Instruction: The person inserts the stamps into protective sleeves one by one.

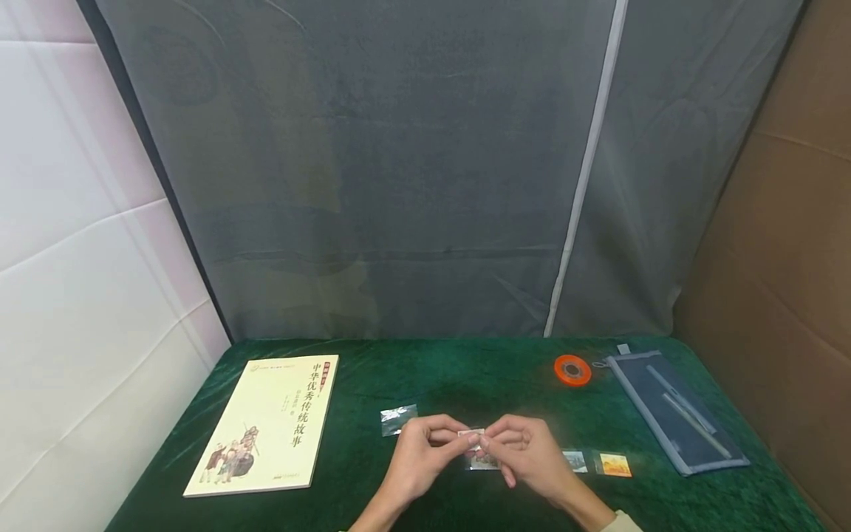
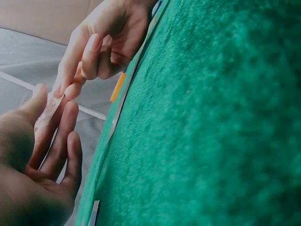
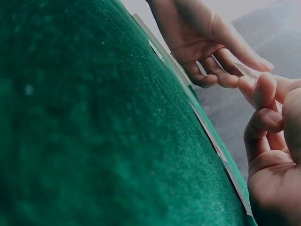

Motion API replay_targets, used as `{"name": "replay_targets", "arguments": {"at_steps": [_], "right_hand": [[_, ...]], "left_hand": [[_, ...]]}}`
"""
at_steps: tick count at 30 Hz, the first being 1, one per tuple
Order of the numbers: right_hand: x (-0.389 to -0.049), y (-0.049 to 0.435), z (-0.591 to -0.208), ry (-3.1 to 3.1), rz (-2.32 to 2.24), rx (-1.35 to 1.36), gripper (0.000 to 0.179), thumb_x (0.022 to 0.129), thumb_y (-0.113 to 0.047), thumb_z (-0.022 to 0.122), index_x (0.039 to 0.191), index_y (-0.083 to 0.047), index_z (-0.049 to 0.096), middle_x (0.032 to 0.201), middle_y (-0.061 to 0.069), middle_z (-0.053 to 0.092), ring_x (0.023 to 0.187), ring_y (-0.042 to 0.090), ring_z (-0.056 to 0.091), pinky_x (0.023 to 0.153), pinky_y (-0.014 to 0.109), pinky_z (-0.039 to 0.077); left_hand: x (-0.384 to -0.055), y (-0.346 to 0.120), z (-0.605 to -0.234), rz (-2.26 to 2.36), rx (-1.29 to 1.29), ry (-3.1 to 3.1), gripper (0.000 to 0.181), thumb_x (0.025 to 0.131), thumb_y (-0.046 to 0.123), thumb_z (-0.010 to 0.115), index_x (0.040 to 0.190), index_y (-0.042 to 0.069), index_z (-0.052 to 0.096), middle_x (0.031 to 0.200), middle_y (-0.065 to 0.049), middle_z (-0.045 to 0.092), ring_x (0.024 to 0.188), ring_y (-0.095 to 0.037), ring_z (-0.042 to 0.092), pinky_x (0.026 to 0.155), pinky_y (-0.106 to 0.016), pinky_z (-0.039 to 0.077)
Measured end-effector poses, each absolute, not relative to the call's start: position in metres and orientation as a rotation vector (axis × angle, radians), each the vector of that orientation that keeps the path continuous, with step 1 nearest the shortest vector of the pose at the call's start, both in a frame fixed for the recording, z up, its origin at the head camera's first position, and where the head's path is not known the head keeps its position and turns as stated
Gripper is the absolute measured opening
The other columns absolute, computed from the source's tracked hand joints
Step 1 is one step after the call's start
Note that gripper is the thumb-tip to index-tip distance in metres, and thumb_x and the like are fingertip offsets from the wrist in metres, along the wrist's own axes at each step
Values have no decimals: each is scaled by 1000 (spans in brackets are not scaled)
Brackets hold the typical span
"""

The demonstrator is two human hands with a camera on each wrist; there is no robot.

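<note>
Between both hands, a little above the table, is a small stamp-like paper (image 1: 473, 431) with a white edge. My left hand (image 1: 420, 452) pinches its left side between thumb and fingers. At the right side, the thumb and fingertips of my right hand (image 1: 532, 449) pinch it too. Seen edge-on in the left wrist view, the paper (image 2: 48, 114) looks thin and flat. Below the hands a small picture piece (image 1: 484, 463) lies on the table, partly hidden by the fingers. Just left of the left hand is a clear plastic sleeve (image 1: 397, 420).
On the green cloth (image 1: 372, 510), a cream book (image 1: 272, 421) lies at left. Right of the hands are a bluish picture piece (image 1: 575, 462) and an orange-yellow one (image 1: 614, 465). Farther back sit an orange tape roll (image 1: 564, 369) and a zip pouch (image 1: 665, 403) with slim tools.
</note>
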State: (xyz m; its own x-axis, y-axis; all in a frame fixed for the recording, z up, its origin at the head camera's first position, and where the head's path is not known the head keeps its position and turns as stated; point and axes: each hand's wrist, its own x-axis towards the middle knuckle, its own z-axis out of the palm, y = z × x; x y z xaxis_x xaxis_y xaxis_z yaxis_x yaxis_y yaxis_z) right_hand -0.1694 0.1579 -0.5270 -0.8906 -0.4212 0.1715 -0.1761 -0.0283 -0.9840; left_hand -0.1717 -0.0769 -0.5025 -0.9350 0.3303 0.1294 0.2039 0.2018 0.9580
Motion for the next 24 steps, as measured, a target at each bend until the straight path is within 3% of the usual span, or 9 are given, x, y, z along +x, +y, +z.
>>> {"name": "replay_targets", "arguments": {"at_steps": [4,10,20,24], "right_hand": [[-170,158,-526,2121,-2032,-640,15,105,-11,72,109,3,72,98,17,83,48,4,58,47,28,52],[-172,158,-522,2242,-1939,-543,15,103,-21,76,106,-6,74,92,13,83,48,7,60,47,31,54],[-178,151,-510,2624,-1687,-581,17,99,-37,82,110,-25,77,95,-5,79,54,4,57,46,26,48],[-182,141,-508,2640,-1607,-665,7,100,-36,81,104,-31,78,94,-8,80,54,0,53,46,24,45]], "left_hand": [[-173,-79,-502,1867,582,2277,16,102,32,78,107,17,83,99,0,86,93,-12,82,81,-21,60],[-174,-79,-500,1825,610,2300,17,105,31,74,108,17,82,98,0,86,90,-11,81,66,-18,51],[-176,-83,-496,1739,642,2375,16,105,28,73,107,15,82,96,-3,86,91,-22,84,74,-22,56],[-177,-93,-498,1624,634,2471,16,105,32,73,106,19,83,98,3,85,87,-12,81,73,-22,58]]}}
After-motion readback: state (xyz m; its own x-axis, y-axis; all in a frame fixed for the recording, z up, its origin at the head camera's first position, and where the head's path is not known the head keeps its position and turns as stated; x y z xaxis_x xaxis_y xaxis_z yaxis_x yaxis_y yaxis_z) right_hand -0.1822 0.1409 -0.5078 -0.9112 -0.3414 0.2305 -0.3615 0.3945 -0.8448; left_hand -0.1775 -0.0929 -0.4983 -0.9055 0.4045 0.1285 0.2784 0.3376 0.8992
